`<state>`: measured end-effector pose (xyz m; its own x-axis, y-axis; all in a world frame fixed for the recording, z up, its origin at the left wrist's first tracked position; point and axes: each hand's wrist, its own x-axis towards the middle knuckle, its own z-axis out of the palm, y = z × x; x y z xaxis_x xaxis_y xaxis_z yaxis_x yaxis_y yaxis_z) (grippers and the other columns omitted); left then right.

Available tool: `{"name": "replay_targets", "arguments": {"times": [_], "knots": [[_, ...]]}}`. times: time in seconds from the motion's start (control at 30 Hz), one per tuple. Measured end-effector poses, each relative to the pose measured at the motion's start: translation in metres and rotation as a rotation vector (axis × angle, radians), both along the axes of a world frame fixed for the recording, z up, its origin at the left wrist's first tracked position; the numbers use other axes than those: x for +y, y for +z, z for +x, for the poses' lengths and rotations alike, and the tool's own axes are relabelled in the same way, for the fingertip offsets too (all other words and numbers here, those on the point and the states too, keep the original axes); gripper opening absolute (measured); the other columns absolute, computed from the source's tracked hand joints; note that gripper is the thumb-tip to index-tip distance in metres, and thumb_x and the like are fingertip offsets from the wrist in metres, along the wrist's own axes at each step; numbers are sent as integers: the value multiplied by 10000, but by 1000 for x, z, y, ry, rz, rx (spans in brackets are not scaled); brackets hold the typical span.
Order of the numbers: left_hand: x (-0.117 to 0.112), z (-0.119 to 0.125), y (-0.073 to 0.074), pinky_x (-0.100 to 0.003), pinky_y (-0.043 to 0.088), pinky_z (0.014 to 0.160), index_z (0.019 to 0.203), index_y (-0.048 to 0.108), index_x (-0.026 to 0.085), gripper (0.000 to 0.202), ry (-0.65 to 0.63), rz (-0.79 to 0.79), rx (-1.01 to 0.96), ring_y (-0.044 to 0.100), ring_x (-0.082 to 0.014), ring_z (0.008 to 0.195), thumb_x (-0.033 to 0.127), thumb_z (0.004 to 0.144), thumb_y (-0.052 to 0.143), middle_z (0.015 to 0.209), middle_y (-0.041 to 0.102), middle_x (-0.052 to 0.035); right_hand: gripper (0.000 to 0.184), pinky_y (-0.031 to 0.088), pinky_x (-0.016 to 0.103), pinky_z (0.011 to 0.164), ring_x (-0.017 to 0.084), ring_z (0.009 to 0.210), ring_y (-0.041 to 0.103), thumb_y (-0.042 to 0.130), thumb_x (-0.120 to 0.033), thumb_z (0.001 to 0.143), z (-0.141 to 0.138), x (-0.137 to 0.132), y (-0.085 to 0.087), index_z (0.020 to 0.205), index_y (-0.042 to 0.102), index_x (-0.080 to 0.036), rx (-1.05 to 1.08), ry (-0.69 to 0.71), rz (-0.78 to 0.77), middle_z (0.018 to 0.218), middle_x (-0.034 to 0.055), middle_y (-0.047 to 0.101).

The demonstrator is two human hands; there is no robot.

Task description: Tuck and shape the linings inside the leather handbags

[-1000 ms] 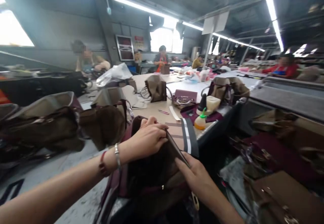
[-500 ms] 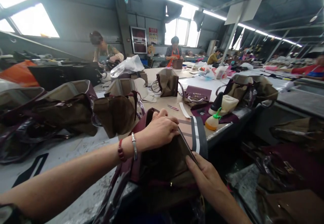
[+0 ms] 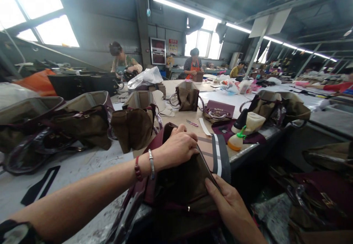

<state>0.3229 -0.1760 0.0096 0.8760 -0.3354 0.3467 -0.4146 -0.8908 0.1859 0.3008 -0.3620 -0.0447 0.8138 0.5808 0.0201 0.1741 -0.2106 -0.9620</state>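
Observation:
A brown and maroon handbag [image 3: 179, 185] stands open at the near edge of the worktable [image 3: 82, 166]. My left hand [image 3: 176, 148] curls over its top rim, fingers closed on the edge, a red bead bracelet and a silver bangle on the wrist. My right hand [image 3: 228, 203] presses against the bag's right side, thumb along the rim, gripping it. A striped tan, white and black panel [image 3: 217, 155] lies just behind the bag.
Several brown handbags [image 3: 91, 122] crowd the table to the left and behind. An orange glue bottle [image 3: 235, 141], a black-capped bottle [image 3: 239, 120] and a maroon clutch [image 3: 219, 109] sit to the right. Other people work at far tables. More bags [image 3: 317, 192] are piled below right.
The camera has swung left and tilted slightly; both hands keep their hold on the open bag, shifting only a little along its rim.

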Motion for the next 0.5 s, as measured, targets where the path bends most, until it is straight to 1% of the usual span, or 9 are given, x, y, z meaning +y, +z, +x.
{"name": "replay_targets", "arguments": {"times": [0.17, 0.3, 0.4, 0.5], "knots": [[4, -3, 1, -316, 272, 737, 630, 611, 187, 218, 26, -13, -17, 376, -160, 799, 320, 775, 516, 865, 611, 40, 401, 421, 318, 831, 231, 953, 528, 443, -408, 808, -1, 5, 4, 1124, 523, -173, 51, 4, 53, 1080, 69, 571], [6, -6, 4, -307, 271, 741, 628, 612, 183, 221, 25, -17, -3, 379, -156, 793, 310, 778, 511, 853, 610, 39, 422, 426, 337, 835, 241, 987, 517, 492, -391, 787, -3, 8, 6, 1158, 499, -189, 65, -20, 80, 1083, 63, 577], [7, -8, 7, -315, 259, 764, 659, 628, 189, 220, 47, -10, 17, 380, -161, 805, 302, 789, 493, 860, 610, 27, 448, 428, 340, 836, 249, 1037, 486, 542, -372, 760, -5, 5, 8, 1166, 490, -189, 83, -13, 70, 1101, 63, 569], [10, -8, 10, -319, 255, 774, 652, 632, 181, 235, 74, 5, 33, 382, -166, 809, 308, 790, 489, 844, 610, 12, 462, 385, 343, 892, 230, 1055, 474, 526, -361, 781, -10, -1, 9, 1205, 447, -197, 101, -9, 87, 1157, 61, 531]]}}
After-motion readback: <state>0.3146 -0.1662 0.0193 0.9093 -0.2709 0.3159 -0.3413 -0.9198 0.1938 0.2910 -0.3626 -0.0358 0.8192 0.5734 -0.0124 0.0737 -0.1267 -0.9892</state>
